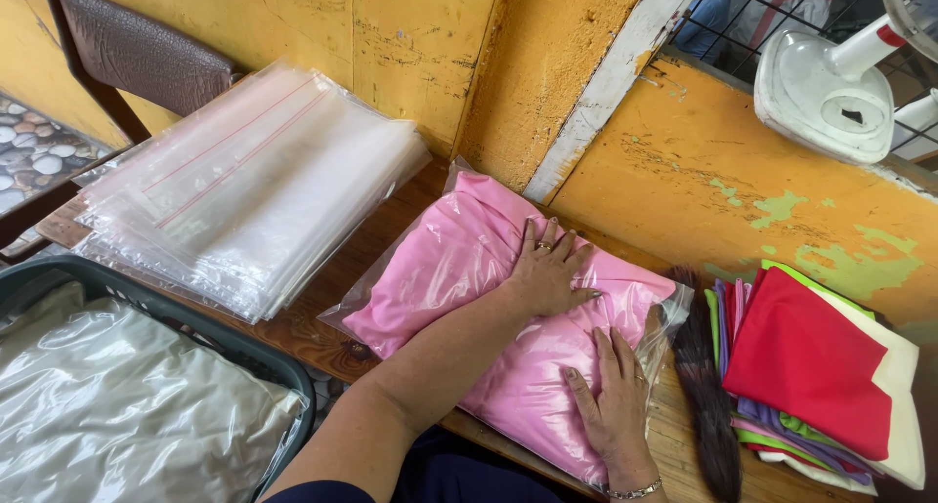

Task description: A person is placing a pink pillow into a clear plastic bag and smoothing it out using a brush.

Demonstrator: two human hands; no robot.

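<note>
A pink folded cloth sealed inside a clear plastic bag lies on the wooden bench. My left hand presses flat on its upper middle, fingers spread, a ring on one finger. My right hand lies flat on the bag's near right part, close to the bag's open end, with a bracelet at the wrist. Both palms rest on the bag without gripping it.
A stack of empty clear zip bags lies to the left. A dark basket holds bagged cream cloth. Folded coloured cloths and a dark brush sit at right. A yellow wall and white fan base stand behind.
</note>
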